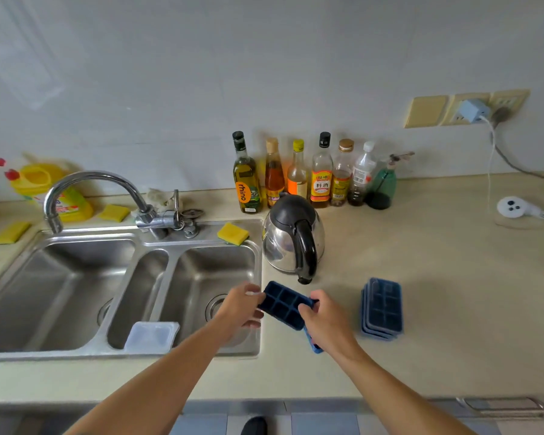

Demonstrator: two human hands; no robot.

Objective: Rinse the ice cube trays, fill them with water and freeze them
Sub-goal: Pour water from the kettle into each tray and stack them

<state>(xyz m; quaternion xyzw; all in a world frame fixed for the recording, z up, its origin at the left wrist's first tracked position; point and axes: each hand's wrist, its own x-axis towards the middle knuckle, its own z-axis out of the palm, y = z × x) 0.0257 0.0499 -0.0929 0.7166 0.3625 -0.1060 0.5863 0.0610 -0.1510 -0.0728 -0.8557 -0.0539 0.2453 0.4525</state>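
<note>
While held level over the right rim of the sink (60,353), dark blue ice cube tray (283,304) pinched at one end by left hand (242,309) and gripped at the other by right hand (325,321), seemingly bound for rinsing. Beyond, faucet (91,186) swung over the left basin, well apart from it. On table (437,262), stack of trays (382,309) waiting; kettle (292,237) crowding just behind, clear lid (151,335) perched across sink divider.
</note>
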